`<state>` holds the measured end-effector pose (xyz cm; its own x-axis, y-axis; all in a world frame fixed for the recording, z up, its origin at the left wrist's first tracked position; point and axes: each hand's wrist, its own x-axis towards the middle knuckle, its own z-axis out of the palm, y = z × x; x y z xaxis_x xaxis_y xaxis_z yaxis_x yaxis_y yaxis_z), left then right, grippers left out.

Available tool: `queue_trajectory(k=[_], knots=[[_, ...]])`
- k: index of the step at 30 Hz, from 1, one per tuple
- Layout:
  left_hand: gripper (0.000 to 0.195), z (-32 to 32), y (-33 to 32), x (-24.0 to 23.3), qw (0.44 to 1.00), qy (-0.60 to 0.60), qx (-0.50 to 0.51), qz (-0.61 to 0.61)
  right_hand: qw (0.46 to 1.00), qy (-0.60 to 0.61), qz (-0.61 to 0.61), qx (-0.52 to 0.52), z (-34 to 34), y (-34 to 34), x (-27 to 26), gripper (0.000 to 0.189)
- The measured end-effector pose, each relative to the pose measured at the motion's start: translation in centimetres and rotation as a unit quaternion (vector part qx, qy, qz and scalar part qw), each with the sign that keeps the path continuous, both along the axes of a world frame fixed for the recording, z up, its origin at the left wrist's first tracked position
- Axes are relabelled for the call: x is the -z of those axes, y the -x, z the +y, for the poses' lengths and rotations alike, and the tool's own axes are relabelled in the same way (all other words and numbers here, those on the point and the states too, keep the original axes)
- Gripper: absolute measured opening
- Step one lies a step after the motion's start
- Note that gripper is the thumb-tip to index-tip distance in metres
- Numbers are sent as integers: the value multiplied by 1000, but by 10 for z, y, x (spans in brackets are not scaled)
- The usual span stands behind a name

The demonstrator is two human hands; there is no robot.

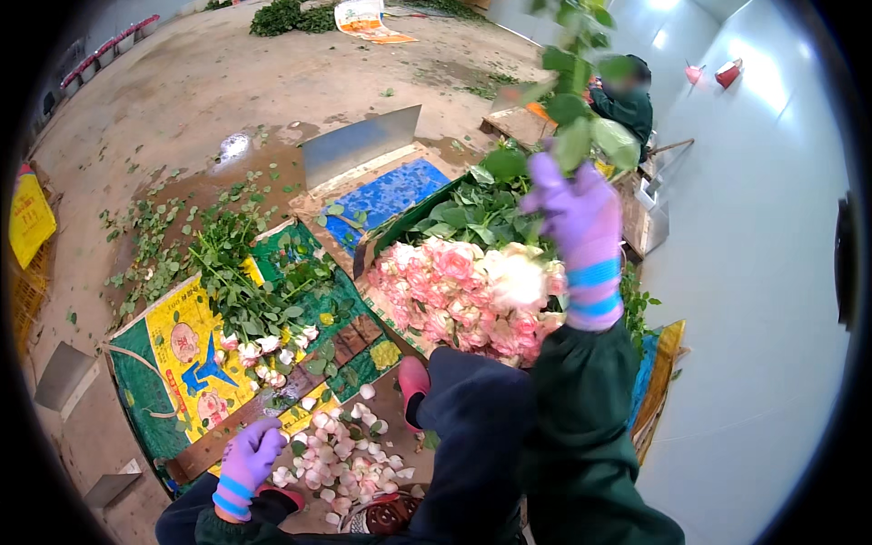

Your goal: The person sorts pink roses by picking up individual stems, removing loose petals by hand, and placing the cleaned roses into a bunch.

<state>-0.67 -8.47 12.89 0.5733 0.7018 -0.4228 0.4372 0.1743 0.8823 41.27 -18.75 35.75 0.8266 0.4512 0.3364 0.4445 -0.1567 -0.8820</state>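
My right hand (pixel 575 211), in a purple knit glove with blue bands, grips a leafy rose stem (pixel 572 102) that rises above it. Below that hand a pale rose bloom (pixel 514 276) is blurred; whether it belongs to the held stem is unclear. Beneath lies a dense heap of pink-and-white roses (pixel 456 293), their leaves (pixel 463 211) pointing away from me. My left hand (pixel 252 453), gloved alike, is curled near the wooden strip (pixel 225 436) at the board's near edge, with nothing visible in it. A smaller bunch of pale roses (pixel 255 293) lies on the sack-covered board (pixel 139 409).
Loose petals (pixel 347 449) lie on the floor between my feet. Cut leaves (pixel 157 238) litter the ground at left. A metal plate (pixel 364 146) stands beyond the blue sheet (pixel 388 197). Another person (pixel 623 112) sits at a wooden bench farther off, near the pale wall (pixel 736 272).
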Motion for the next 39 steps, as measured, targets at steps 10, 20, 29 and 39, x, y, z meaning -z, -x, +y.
queue_trajectory(k=[10, 20, 29, 39], knots=[[31, -8, -5, -3, 999, -11, 20, 36, 824, 536, -95, 159, -77, -109, 152, 44], [43, 13, -10, 23, 966, -99, 166, 173, 911, 320, -232, 116, -57, -22, 38, 39], [45, 72, -40, 117, 933, -129, 116, 314, 804, 348, -308, -372, 65, 155, 85, 25], [77, 171, -177, 242, 940, 31, -132, 314, 684, 479, -222, -503, 80, 154, 108, 36]])
